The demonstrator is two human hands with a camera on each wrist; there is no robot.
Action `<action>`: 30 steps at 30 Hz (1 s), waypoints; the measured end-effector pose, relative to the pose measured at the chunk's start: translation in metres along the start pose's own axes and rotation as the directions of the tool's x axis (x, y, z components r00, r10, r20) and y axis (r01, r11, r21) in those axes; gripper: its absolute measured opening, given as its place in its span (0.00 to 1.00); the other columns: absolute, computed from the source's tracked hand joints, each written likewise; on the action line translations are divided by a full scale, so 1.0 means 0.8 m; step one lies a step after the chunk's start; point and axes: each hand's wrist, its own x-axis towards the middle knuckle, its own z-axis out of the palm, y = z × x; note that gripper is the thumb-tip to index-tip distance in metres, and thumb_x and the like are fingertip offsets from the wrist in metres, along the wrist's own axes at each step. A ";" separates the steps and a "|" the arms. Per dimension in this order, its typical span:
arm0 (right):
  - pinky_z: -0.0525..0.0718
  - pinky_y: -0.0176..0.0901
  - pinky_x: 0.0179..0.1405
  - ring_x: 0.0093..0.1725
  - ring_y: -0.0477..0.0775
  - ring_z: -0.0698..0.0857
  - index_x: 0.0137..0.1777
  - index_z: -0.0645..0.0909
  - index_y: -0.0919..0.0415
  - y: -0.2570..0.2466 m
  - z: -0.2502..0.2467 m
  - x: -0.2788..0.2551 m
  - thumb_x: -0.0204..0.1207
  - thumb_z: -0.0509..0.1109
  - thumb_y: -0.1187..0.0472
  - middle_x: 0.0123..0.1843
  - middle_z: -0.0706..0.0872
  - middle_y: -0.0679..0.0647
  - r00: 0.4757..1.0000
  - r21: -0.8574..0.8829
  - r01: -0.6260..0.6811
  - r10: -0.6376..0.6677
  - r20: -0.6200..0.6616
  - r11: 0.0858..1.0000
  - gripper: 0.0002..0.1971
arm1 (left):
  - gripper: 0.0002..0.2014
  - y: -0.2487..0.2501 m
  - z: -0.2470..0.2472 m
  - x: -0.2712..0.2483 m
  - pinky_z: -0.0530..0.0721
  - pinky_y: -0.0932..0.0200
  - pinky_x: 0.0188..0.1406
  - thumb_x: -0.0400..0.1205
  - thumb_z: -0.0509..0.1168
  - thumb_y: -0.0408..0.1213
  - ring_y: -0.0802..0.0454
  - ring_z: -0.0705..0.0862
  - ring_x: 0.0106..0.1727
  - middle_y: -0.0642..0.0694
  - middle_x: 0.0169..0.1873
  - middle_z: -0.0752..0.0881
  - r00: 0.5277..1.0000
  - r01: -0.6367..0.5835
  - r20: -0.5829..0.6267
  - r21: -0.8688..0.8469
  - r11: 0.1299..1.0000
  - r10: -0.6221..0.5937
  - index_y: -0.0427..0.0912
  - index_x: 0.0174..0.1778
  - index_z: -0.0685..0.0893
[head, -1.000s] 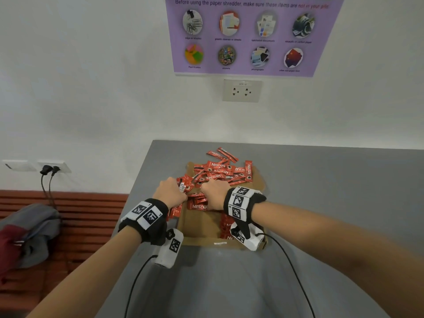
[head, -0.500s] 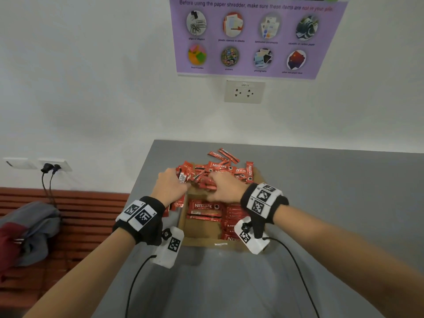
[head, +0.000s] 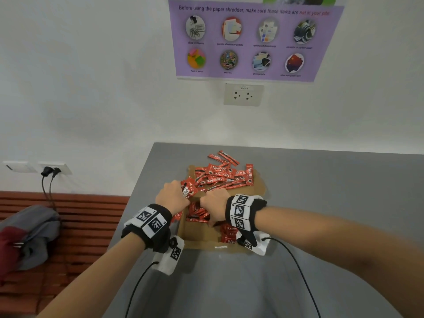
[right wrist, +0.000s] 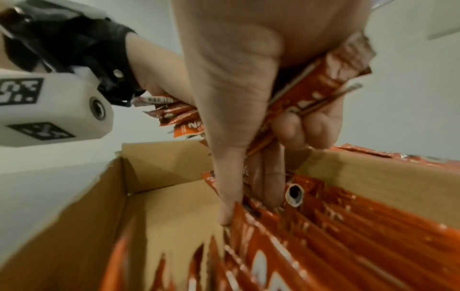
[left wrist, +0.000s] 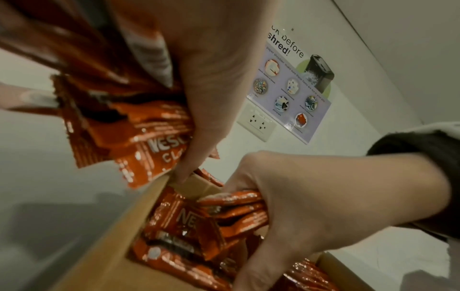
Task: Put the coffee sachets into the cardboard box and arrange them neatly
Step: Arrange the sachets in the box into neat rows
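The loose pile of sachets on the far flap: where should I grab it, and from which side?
Judging by the head view, take the loose pile across the sachets' narrow width, from above on its near edge. They lie flat and overlapping, so a bunch can be pinched together.

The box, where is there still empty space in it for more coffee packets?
Inside the cardboard box, bare floor shows along the left wall, beside the standing row of sachets. The row's side is full. The right hand pushes a bundle in at the row's edge; the left hand holds more above. The far flap is crowded with loose sachets.
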 end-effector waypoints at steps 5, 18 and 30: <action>0.77 0.45 0.36 0.39 0.54 0.79 0.39 0.69 0.58 -0.003 -0.002 0.003 0.68 0.77 0.51 0.39 0.75 0.52 1.000 0.010 0.015 -0.015 -0.014 1.000 0.19 | 0.08 -0.004 0.006 0.003 0.84 0.57 0.35 0.72 0.71 0.34 0.47 0.84 0.36 0.43 0.36 0.84 0.999 0.019 0.027 0.064 0.998 -0.021 0.41 0.38 0.77; 0.78 0.47 0.39 0.45 0.60 0.83 0.51 0.77 0.65 0.007 -0.006 -0.003 0.76 0.67 0.62 0.50 0.84 0.60 0.984 0.137 -0.104 0.122 -0.128 0.985 0.08 | 0.11 0.000 0.002 0.002 0.82 0.57 0.41 0.75 0.71 0.36 0.46 0.84 0.42 0.44 0.41 0.83 0.999 0.008 0.039 0.110 0.994 -0.012 0.39 0.48 0.78; 0.78 0.45 0.37 0.47 0.61 0.84 0.53 0.78 0.67 0.013 -0.002 -0.001 0.74 0.67 0.64 0.48 0.84 0.60 0.980 0.154 -0.105 0.129 -0.154 0.982 0.09 | 0.14 0.001 -0.001 -0.002 0.85 0.51 0.49 0.74 0.73 0.38 0.43 0.85 0.48 0.41 0.46 0.85 0.997 0.019 0.070 0.092 0.996 -0.025 0.39 0.51 0.78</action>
